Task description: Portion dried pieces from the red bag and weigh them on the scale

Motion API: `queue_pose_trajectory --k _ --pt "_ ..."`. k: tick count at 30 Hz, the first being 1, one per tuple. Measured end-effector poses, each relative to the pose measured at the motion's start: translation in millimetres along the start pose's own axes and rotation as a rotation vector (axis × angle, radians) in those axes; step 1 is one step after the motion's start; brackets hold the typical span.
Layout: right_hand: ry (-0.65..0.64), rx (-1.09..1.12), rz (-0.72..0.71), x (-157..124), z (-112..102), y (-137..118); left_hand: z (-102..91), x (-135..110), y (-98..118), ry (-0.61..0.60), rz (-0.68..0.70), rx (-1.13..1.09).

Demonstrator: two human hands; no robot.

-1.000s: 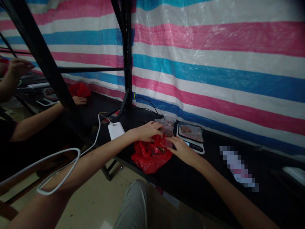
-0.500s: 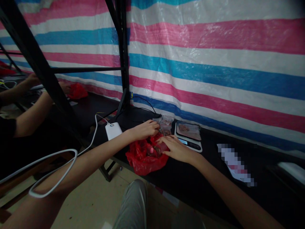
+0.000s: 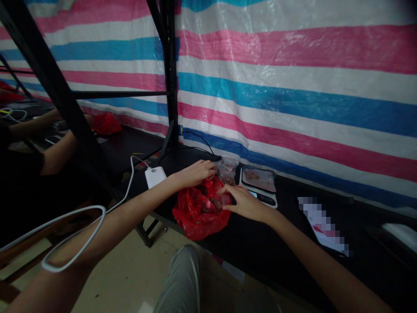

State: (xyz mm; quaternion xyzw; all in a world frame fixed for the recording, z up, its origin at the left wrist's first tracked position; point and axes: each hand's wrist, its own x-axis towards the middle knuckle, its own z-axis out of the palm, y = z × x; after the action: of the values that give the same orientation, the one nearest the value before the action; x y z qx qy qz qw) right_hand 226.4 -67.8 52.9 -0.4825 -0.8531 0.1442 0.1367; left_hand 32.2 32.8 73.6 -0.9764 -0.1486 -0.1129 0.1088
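Note:
A crumpled red plastic bag lies open at the near edge of the black table, with small dark pieces inside. My left hand rests at the bag's far rim with its fingers curled; whether it grips anything is hidden. My right hand reaches in from the right, with thumb and forefinger pinched on a small clear pouch over the bag's opening. Just behind lie several more clear pouches.
A small white scale with a filled pouch on its platform stands right of the bag. A white power bank with a looping cable lies to the left by a black rack post. A co-worker's arms work at far left. A paper lies on the right.
My right hand has slid left onto the clear pouch over the red bag. My left hand has shifted slightly back toward the far rim. The co-worker's arms have moved.

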Motion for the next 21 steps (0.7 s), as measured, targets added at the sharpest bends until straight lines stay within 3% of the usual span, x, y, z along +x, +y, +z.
queue_pose_trajectory --k 5,11,16,21 --pt "0.008 -0.124 -0.003 -2.8 4.3 2.7 -0.4 -2.7 -3.0 0.029 -0.054 -0.260" --pt "0.068 -0.212 0.018 -2.2 -3.2 -1.6 4.5 -4.8 -6.0 -0.060 -0.148 -0.617" --pt "0.187 -0.183 0.052 -4.6 -3.3 -13.3 10.7 -5.0 -9.1 0.012 -0.225 -0.742" --pt "0.235 -0.149 0.087 -3.1 16.8 -25.1 11.4 -5.4 -9.5 0.031 -0.230 -0.803"
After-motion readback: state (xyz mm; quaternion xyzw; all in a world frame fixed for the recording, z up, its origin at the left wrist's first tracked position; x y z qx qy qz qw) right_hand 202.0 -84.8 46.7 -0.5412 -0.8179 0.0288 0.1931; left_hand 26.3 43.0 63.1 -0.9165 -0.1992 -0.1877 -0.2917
